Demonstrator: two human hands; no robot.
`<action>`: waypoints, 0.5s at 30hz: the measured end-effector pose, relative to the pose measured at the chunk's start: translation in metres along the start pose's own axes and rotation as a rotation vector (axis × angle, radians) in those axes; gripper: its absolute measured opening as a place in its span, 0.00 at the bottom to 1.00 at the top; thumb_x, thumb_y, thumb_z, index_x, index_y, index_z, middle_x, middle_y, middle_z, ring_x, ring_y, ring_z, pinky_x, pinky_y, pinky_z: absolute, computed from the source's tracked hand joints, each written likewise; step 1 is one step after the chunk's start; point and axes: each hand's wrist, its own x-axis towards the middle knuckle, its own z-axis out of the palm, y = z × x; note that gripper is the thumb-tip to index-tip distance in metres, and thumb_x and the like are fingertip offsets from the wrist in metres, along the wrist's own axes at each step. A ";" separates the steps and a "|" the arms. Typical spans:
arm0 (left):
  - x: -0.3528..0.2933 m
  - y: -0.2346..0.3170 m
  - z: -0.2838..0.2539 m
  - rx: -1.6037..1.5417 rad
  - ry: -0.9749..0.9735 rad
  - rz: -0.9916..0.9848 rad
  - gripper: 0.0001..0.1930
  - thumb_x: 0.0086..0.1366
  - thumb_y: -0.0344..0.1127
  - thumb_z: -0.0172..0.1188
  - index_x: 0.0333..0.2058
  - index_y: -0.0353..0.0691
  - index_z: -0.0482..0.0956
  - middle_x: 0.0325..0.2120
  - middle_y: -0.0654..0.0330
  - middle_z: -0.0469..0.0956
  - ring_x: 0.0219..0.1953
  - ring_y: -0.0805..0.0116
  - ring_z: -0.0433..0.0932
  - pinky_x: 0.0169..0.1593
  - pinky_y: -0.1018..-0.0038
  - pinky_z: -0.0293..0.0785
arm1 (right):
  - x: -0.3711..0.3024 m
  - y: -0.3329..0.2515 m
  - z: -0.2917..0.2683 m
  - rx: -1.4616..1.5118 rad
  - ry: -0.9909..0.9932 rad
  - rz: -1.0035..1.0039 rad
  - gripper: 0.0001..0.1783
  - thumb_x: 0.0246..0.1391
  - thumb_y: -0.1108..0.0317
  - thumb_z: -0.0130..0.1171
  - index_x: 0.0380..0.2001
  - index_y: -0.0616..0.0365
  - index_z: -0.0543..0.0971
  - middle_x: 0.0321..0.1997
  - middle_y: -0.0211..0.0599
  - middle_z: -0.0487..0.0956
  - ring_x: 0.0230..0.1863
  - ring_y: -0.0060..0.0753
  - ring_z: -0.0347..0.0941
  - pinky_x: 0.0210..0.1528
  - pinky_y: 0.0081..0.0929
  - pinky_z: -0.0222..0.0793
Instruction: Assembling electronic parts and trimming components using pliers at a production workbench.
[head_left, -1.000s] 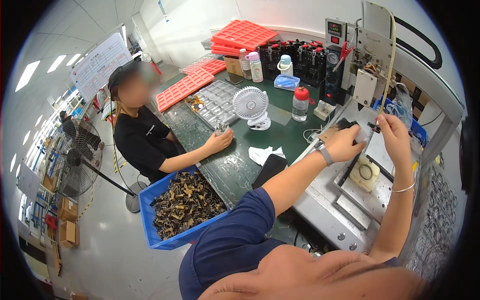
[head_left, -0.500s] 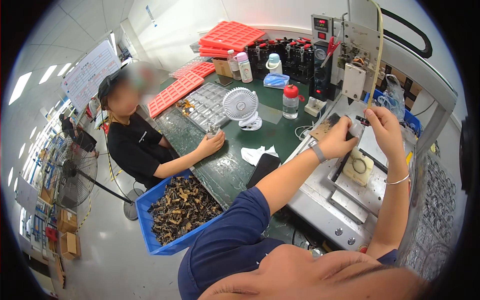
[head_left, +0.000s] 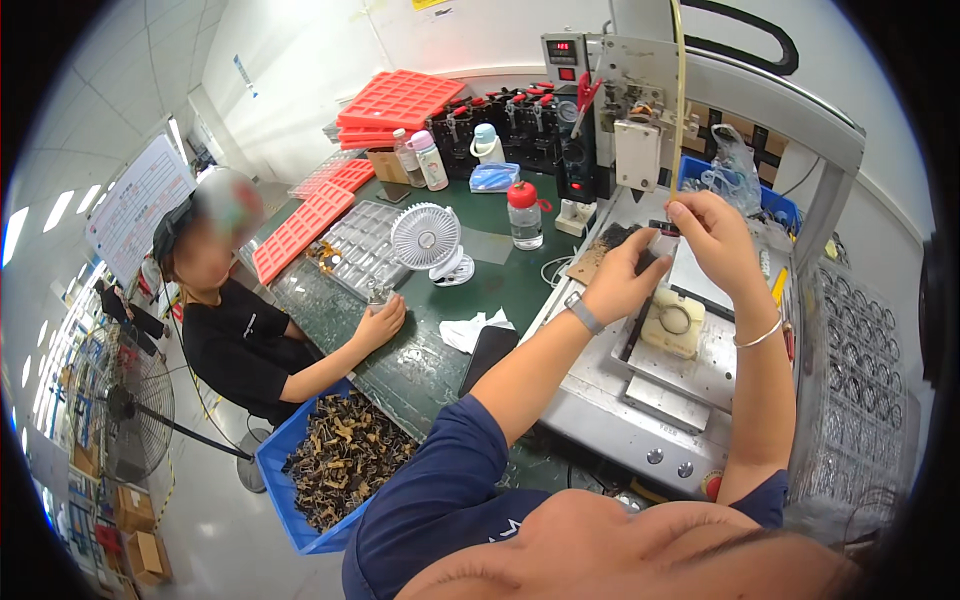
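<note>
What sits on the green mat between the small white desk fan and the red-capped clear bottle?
Head view: only bare green mat lies between the fan and the bottle.

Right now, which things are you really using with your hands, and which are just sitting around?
In use:
left hand
right hand, pinching a small dark part
cream block with a ring on the metal plate

Just lying about:
small white fan
red-capped bottle
red trays
blue bin of dark parts
white cloth

Green bench (head_left: 505,270): fan (head_left: 428,240), bottle (head_left: 524,213)
</note>
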 end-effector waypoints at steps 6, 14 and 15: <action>0.002 0.000 0.003 -0.138 -0.011 -0.127 0.27 0.62 0.40 0.62 0.54 0.28 0.66 0.24 0.63 0.72 0.20 0.79 0.69 0.23 0.79 0.66 | 0.002 0.003 -0.004 0.062 -0.032 0.009 0.17 0.59 0.59 0.57 0.36 0.66 0.79 0.30 0.32 0.75 0.30 0.21 0.68 0.34 0.21 0.66; 0.003 0.008 0.001 -0.224 -0.119 -0.107 0.18 0.66 0.35 0.58 0.49 0.32 0.65 0.19 0.66 0.70 0.15 0.80 0.68 0.18 0.81 0.63 | 0.002 0.002 -0.007 0.172 -0.027 0.067 0.17 0.58 0.60 0.59 0.37 0.67 0.80 0.31 0.31 0.76 0.30 0.18 0.69 0.34 0.19 0.67; 0.002 0.011 0.001 -0.224 -0.122 -0.106 0.18 0.66 0.35 0.58 0.49 0.32 0.65 0.19 0.66 0.70 0.15 0.80 0.68 0.18 0.81 0.63 | 0.001 0.003 -0.007 0.170 -0.024 0.068 0.17 0.58 0.60 0.59 0.37 0.67 0.80 0.31 0.31 0.76 0.30 0.18 0.69 0.34 0.19 0.67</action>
